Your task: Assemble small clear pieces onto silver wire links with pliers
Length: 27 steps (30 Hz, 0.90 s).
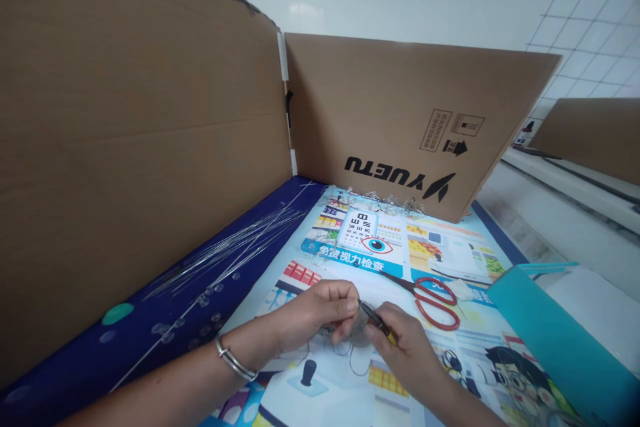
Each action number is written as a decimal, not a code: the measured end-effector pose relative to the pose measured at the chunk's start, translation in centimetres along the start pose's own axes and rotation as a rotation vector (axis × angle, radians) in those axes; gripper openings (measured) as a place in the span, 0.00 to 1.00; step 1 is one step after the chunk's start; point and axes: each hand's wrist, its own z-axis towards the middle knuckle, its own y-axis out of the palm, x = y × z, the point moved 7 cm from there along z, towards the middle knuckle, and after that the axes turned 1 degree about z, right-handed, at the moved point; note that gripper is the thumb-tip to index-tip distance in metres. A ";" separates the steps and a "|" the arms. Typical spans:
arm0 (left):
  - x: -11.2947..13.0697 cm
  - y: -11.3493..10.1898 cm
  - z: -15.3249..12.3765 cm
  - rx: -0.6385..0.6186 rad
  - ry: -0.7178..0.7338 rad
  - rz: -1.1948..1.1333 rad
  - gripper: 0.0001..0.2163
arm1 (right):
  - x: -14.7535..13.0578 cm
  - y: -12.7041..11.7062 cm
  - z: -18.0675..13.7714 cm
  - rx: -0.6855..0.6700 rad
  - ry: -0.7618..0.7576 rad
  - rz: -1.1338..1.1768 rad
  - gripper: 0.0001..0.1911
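Observation:
My left hand (333, 310), a silver bangle on its wrist, is closed in a pinch on a tangle of thin wire (359, 323). Fine loops of the wire hang below the fingers. In my right hand (405, 340) is a pair of small pliers (375, 320), dark at the jaws with some yellow on the handle. Their tip meets the wire right beside my left thumb and fingertips. Just beyond my right hand lie scissors (435, 300) with red handles, blades pointing left. The exact spot the jaws grip is too small to make out.
Printed sheeting (280, 400) covers the table. Straight wire lengths (225, 250) and small clear beads (204, 299) lie on the blue strip at left. Clear pieces (395, 202) line the foot of the cardboard panel (390, 100). Another panel (140, 113) stands left; a teal box (565, 340) sits right.

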 end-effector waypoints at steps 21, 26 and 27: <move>2.5 -3.6 0.0 0.398 0.093 0.320 0.13 | 1.8 -1.6 0.3 0.125 0.080 -0.186 0.13; 3.0 -4.8 0.3 0.416 0.154 0.528 0.09 | 2.3 -1.2 0.1 0.130 -0.017 -0.378 0.10; 2.9 -4.8 0.4 0.396 0.163 0.587 0.09 | 2.4 -1.0 0.1 0.129 -0.026 -0.408 0.10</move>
